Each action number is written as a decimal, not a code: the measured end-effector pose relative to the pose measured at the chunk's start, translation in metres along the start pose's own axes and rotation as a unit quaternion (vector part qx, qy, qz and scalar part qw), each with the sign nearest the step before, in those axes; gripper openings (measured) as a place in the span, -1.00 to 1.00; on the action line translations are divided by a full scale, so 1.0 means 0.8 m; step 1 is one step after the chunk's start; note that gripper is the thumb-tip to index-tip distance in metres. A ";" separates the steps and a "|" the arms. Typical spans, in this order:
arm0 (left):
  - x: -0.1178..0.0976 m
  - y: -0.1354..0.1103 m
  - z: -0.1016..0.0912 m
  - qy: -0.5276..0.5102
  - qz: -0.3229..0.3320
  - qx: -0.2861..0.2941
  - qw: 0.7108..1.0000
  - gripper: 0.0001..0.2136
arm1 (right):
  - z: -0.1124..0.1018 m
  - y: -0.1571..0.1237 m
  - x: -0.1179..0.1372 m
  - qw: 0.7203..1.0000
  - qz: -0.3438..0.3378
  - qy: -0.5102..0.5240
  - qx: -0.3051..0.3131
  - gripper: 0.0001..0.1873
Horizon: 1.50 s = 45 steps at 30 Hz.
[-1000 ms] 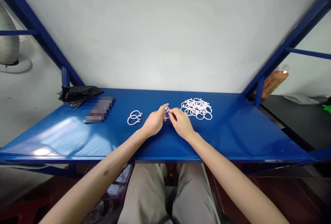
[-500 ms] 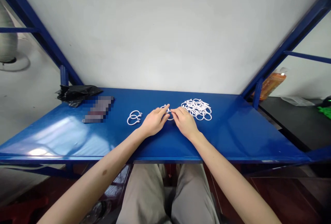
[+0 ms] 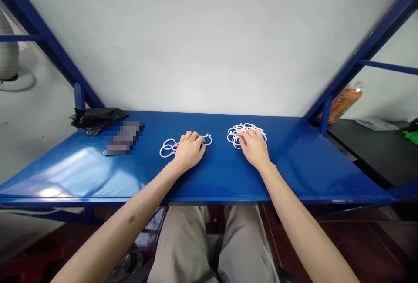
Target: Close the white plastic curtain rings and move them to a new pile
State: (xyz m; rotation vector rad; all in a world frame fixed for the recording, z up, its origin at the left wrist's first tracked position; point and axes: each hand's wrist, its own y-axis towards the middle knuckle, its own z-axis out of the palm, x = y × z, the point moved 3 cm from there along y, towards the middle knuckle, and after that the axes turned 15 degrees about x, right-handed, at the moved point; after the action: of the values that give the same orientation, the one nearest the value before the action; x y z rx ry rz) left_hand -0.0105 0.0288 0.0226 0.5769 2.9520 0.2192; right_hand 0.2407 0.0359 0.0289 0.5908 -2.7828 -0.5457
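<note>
My left hand is closed on a white plastic curtain ring, whose open end with small ball tips sticks out to the right past the thumb. Just left of that hand, a couple of similar white rings lie overlapping on the blue table, partly covered by the fingers. My right hand rests over a heap of white rings, thumb and fingers somewhat apart among them. The hand hides part of the heap.
A black plastic bag and a blurred-out flat object lie at the table's left. Blue metal posts rise at both sides. An orange pouch and a black surface are beyond the right end.
My hands have moved apart from the middle. The left has shifted left with a ring in it; the right has gone right onto the heap.
</note>
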 end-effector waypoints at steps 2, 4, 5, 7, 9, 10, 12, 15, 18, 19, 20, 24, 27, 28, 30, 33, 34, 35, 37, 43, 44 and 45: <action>0.000 0.000 -0.001 -0.006 -0.002 0.000 1.000 -0.79 | 0.001 0.000 0.000 1.000 0.010 -0.004 0.009 -0.78; 0.000 0.000 -0.003 -0.010 -0.003 0.004 1.000 -0.80 | 0.002 -0.001 0.000 1.000 0.019 -0.008 0.012 -0.77; 0.000 0.000 -0.004 -0.012 -0.004 0.006 1.000 -0.80 | 0.002 -0.001 -0.001 1.000 0.022 -0.010 0.012 -0.76; -0.001 0.000 -0.005 -0.017 -0.001 0.011 1.000 -0.82 | 0.001 -0.001 -0.001 1.000 0.023 -0.012 0.008 -0.74; -0.001 0.000 -0.006 -0.023 0.003 0.012 1.000 -0.83 | 0.000 -0.002 -0.001 1.000 0.021 -0.009 0.000 -0.74; -0.001 0.000 -0.006 -0.028 0.004 0.010 1.000 -0.83 | -0.001 -0.002 -0.001 1.000 0.019 -0.007 -0.007 -0.74; -0.001 0.000 -0.005 -0.039 0.002 0.000 0.999 -0.84 | -0.005 -0.003 0.001 0.999 0.017 -0.001 -0.032 -0.74; 0.000 0.001 -0.005 -0.053 0.007 -0.039 0.998 -0.80 | -0.013 -0.003 0.014 0.997 0.005 0.015 -0.075 -0.73; -0.006 0.000 -0.007 -0.063 0.048 -0.102 0.992 -0.75 | -0.013 -0.004 0.038 0.995 -0.033 0.066 -0.070 -0.74; -0.009 -0.002 -0.008 -0.067 0.070 -0.120 0.988 -0.73 | -0.010 -0.004 0.047 0.993 -0.046 0.097 -0.053 -0.76; -0.012 -0.003 -0.009 -0.071 0.096 -0.135 0.984 -0.72 | -0.007 -0.004 0.054 0.989 -0.055 0.136 -0.032 -0.78; -0.027 -0.009 -0.011 -0.092 0.178 -0.143 0.969 -0.70 | 0.008 -0.004 0.073 0.955 -0.047 0.287 0.057 -0.79; -0.030 -0.010 -0.008 -0.136 0.175 -0.108 0.969 -0.67 | 0.011 -0.005 0.075 0.939 -0.036 0.335 0.066 -0.84; -0.030 -0.009 -0.007 -0.161 0.160 -0.095 0.969 -0.67 | 0.011 -0.005 0.075 0.938 -0.032 0.340 0.059 -0.86; -0.027 -0.007 -0.004 -0.216 0.119 -0.069 0.967 -0.73 | 0.010 -0.005 0.074 0.935 -0.025 0.350 0.052 -0.86; -0.023 -0.003 -0.003 -0.284 0.082 -0.029 0.955 -0.84 | 0.011 -0.004 0.073 0.930 -0.023 0.363 0.055 -0.85; -0.022 -0.001 -0.003 -0.302 0.078 -0.015 0.950 -0.85 | 0.012 -0.004 0.073 0.930 -0.025 0.364 0.056 -0.84; -0.022 0.000 -0.004 -0.319 0.074 -0.005 0.945 -0.85 | 0.012 -0.004 0.073 0.930 -0.026 0.363 0.054 -0.84; -0.020 0.001 -0.005 -0.342 0.059 0.008 0.938 -0.84 | 0.011 -0.004 0.073 0.931 -0.026 0.361 0.048 -0.83; -0.019 0.003 -0.006 -0.363 0.052 0.016 0.930 -0.82 | 0.010 -0.006 0.076 0.937 -0.041 0.347 0.032 -0.85; -0.019 0.003 -0.006 -0.371 0.053 0.013 0.927 -0.83 | 0.011 -0.006 0.077 0.938 -0.046 0.342 0.034 -0.83; -0.019 0.003 -0.005 -0.376 0.054 0.009 0.925 -0.84 | 0.013 -0.006 0.078 0.939 -0.051 0.338 0.039 -0.81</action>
State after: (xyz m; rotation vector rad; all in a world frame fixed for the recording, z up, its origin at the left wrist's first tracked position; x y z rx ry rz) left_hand 0.0034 0.0245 0.0283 0.6454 2.1813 -0.0255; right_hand 0.1840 0.0082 0.0272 0.7679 -2.1336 -0.1919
